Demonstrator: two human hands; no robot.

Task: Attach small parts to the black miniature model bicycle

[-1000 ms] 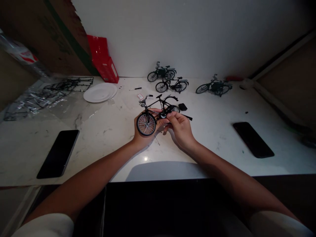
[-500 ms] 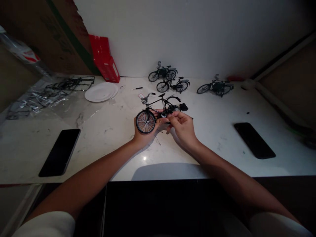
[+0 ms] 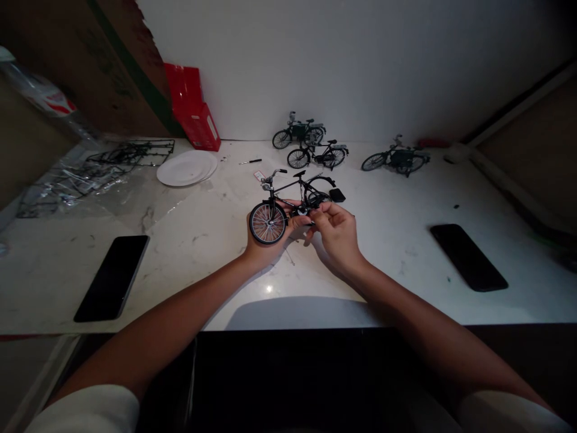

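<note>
A black model bicycle [image 3: 269, 222] is held upright above the table, its front wheel and handlebar toward the left. My left hand [image 3: 264, 249] is closed around its lower frame from behind and below, with the thumb near the pedals. At the rear lower part of the frame, my right hand [image 3: 338, 225] pinches with thumb and fingers; the exact spot between the fingertips is hidden. The curved rear mudguard sticks up at the back, and the rear wheel area is partly covered by my fingers. A small black block-shaped piece [image 3: 337, 195] lies just beyond my right hand.
Behind stand a green model bicycle [image 3: 282, 139], a black one [image 3: 298, 159] and another green one [image 3: 374, 161]. A small screwdriver [image 3: 250, 161], white plates [image 3: 180, 169], a red box [image 3: 201, 129] and part frames in plastic [image 3: 90, 174] lie left. Phones [image 3: 112, 276] [image 3: 469, 257] flank my arms.
The whole view has shifted slightly, and the model bicycle has tilted a little. Both hands keep nearly the same hold on it.
</note>
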